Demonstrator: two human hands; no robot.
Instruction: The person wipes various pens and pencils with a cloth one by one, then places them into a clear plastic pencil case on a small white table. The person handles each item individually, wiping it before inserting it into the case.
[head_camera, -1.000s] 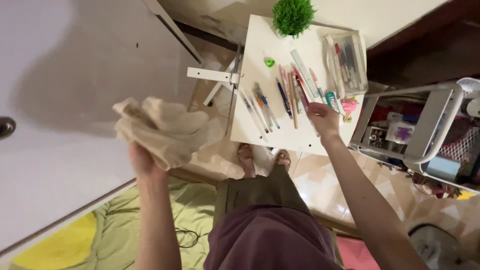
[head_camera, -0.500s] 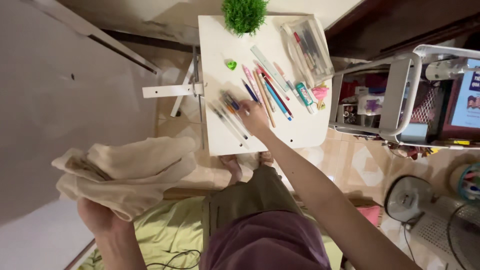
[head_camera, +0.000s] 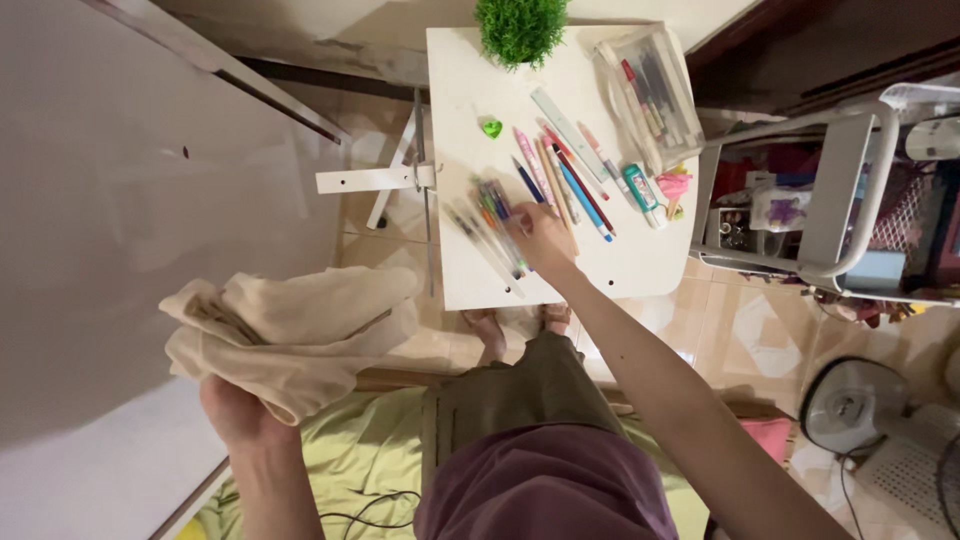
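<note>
While the view has slid a bit sideways since half a second ago, so the white table (head_camera: 600, 270) now sits further right in frame, my right hand (head_camera: 540, 232) is pretty much where it was, over the loose pens (head_camera: 495, 215) near the table's front left. The cloth has come up a little higher and closer in.

That beige cloth bag (head_camera: 290, 335) is crumpled and folded over itself, held out to the left over the floor beside the green bedding (head_camera: 340, 460). My left hand (head_camera: 235, 412) is clenched around its lower edge. My right hand's fingers are curled down onto the pens, touching them; can't tell if it's actually gripping any.
</note>
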